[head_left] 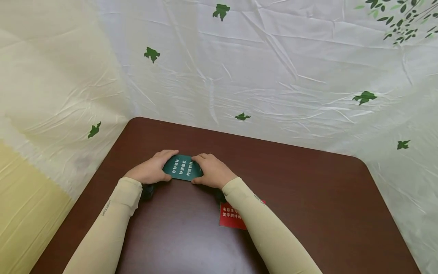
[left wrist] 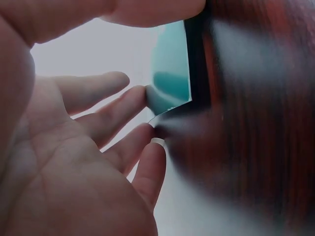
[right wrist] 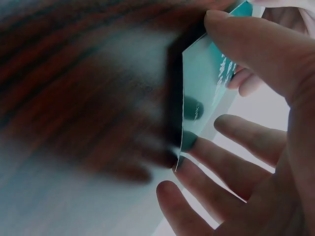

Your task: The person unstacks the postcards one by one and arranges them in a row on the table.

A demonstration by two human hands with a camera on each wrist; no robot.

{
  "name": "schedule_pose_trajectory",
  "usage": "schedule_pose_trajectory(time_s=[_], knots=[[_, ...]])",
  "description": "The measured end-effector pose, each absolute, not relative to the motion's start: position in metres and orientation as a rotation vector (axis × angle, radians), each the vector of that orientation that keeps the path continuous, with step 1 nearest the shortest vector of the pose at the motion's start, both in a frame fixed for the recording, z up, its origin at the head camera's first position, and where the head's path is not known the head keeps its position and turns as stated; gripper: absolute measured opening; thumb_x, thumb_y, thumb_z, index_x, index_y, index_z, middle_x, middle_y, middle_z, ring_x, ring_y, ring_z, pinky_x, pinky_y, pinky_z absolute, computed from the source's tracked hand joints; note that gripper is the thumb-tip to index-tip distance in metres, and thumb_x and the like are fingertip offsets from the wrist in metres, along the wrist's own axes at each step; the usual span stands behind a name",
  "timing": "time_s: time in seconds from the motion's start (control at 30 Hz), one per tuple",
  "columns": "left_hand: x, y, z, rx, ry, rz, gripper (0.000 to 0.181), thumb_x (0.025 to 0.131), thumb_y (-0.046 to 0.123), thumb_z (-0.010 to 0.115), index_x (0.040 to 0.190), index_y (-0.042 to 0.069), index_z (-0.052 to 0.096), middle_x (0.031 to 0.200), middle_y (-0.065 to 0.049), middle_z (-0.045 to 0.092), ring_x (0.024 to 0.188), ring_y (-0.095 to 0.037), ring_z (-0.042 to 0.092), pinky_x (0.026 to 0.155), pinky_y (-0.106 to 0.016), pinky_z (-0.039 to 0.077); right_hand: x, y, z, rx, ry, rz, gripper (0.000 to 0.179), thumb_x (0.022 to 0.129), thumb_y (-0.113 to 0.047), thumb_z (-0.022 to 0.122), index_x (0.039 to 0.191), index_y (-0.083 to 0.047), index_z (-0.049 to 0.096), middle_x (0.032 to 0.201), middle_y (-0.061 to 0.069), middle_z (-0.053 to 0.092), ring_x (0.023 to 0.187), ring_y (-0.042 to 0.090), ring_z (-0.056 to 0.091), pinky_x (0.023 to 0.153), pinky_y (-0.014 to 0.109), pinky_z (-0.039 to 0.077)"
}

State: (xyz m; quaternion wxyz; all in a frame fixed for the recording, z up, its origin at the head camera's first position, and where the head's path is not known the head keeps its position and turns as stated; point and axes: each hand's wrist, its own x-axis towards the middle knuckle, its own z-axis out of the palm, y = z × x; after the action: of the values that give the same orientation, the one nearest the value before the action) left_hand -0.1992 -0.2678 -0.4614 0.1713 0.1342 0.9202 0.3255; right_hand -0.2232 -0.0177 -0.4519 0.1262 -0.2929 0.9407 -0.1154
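**Green card point(head_left: 183, 167) pinched at both ends between two hands**

In the head view, the green card is over the brown table point(head_left: 308, 182), with three lines of white characters facing up. At its left end is the left hand point(head_left: 149, 168), thumb on the near edge and a fingertip at the far edge, clamped on the card. At its right end the right hand point(head_left: 216, 170) grips it the same way, so the two hands are apart with the card spanning the gap. I cannot tell from here whether the card rests on the table. To its right and closer to the person lies a red card point(head_left: 232, 219) with pale characters, partly covered by the right sleeve point(head_left: 273, 228). The left sleeve point(head_left: 102, 224) comes in on the near left side of the green card. Beyond the green card, past the table's far edge, hangs white cloth point(head_left: 239, 49) with green leaf-like shapes point(head_left: 221, 11) on it.

In the left wrist view, the thumb laps over the green card and two fingertips touch its other side near a cut-off corner — a darker patch, like a reflection, shows on its glossy face. The wood grain beside the card is blurred.

In the right wrist view, the thumb presses one edge of the green card and fingertips meet it around the opposite corner — the lowest finger sits just off it. Part of the left hand shows at the card's far end.
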Motion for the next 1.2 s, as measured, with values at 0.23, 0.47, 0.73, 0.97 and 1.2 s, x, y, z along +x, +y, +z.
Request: schedule_pose_trajectory(time_s=[0.23, 0.47, 0.73, 0.97, 1.2], knots=[[-0.201, -0.267, -0.465, 0.379, 2.609, 0.918, 0.092, 0.093, 0.011, 0.074, 0.172, 0.012, 0.026, 0.177, -0.016, 0.025, 0.154, -0.040, 0.034, 0.120, -0.062, 0.044, -0.219, -0.018, -0.449, -0.857, 2.734, -0.314, 0.078, 0.095, -0.042, 0.082, 0.160, -0.010, 0.051, 0.161, 0.009, 0.056, 0.148, 0.031, 0.051, 0.122, 0.040, 0.048], [-0.203, -0.262, -0.461, 0.396, 2.599, 0.921, 0.089, 0.095, 0.011, 0.074, 0.171, 0.011, 0.028, 0.177, -0.017, 0.026, 0.154, -0.041, 0.034, 0.121, -0.063, 0.043, -0.220, -0.013, -0.448, -0.845, 2.731, -0.333, 0.079, 0.095, -0.041, 0.082, 0.160, -0.008, 0.050, 0.162, 0.010, 0.054, 0.148, 0.033, 0.050, 0.123, 0.042, 0.047], [-0.205, -0.254, -0.462, 0.387, 2.597, 0.922, 0.093, 0.093, 0.014, 0.077, 0.171, 0.009, 0.027, 0.179, -0.018, 0.022, 0.158, -0.043, 0.030, 0.124, -0.063, 0.040, -0.216, 0.006, -0.452, -0.799, 2.798, -0.280, 0.091, 0.090, -0.048, 0.084, 0.164, -0.011, 0.046, 0.169, 0.011, 0.047, 0.152, 0.035, 0.048, 0.126, 0.053, 0.042], [-0.199, -0.242, -0.454, 0.403, 2.672, 1.007, 0.102, 0.092, 0.028, 0.081, 0.173, 0.010, 0.021, 0.182, -0.013, 0.014, 0.165, -0.039, 0.021, 0.126, -0.064, 0.037, -0.197, 0.050, -0.445, -0.741, 2.860, -0.261, 0.091, 0.089, -0.051, 0.086, 0.162, -0.010, 0.049, 0.166, 0.013, 0.050, 0.152, 0.038, 0.050, 0.127, 0.057, 0.040], [-0.168, -0.194, -0.425, 0.660, 2.677, 1.082, 0.103, 0.093, 0.035, 0.084, 0.173, 0.015, 0.022, 0.181, -0.004, 0.023, 0.167, -0.031, 0.025, 0.131, -0.057, 0.034, -0.157, 0.111, -0.442, -0.737, 2.884, -0.397, 0.093, 0.084, -0.057, 0.088, 0.158, -0.010, 0.054, 0.162, 0.013, 0.055, 0.149, 0.041, 0.053, 0.123, 0.062, 0.042]])
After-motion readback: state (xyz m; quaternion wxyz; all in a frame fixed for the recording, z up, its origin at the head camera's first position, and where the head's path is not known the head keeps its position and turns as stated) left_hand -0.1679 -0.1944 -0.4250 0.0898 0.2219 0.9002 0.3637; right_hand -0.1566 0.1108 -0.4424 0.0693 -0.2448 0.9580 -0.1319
